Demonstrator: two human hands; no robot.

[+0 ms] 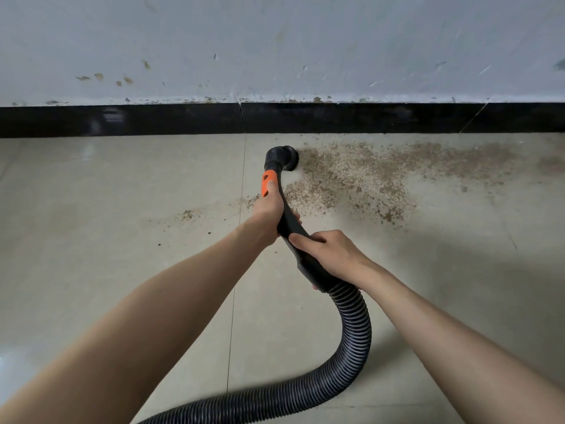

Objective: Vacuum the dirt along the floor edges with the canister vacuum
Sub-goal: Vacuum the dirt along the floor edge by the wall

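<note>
Two-handed grip on a canister-vacuum hose handle during edge cleaning. The left hand wraps the curved black handle just below its orange collar, fingers curled closed around it with the thumb lying up along the orange part. The right hand clasps the lower handle, fingers pressed together and folded over the plastic where the ribbed hose begins. The round brush nozzle sits at about 12 o'clock from the hands, near the black baseboard, at the left margin of the dirt patch.

The dirt, a coarse brown granular scatter, extends toward 2 o'clock along the wall base; a thin trace lies at 9 o'clock from the left hand. The canister itself is out of view.

Risks, as judged: the brush could push granules sideways across the smooth, faintly glossy beige floor tile rather than lift them; the nozzle could knock the polished baseboard; the corrugated hose, looping back at 6 o'clock, may drag or kink and pull the nozzle off line. The scuffed, stained grey wall rises above.
</note>
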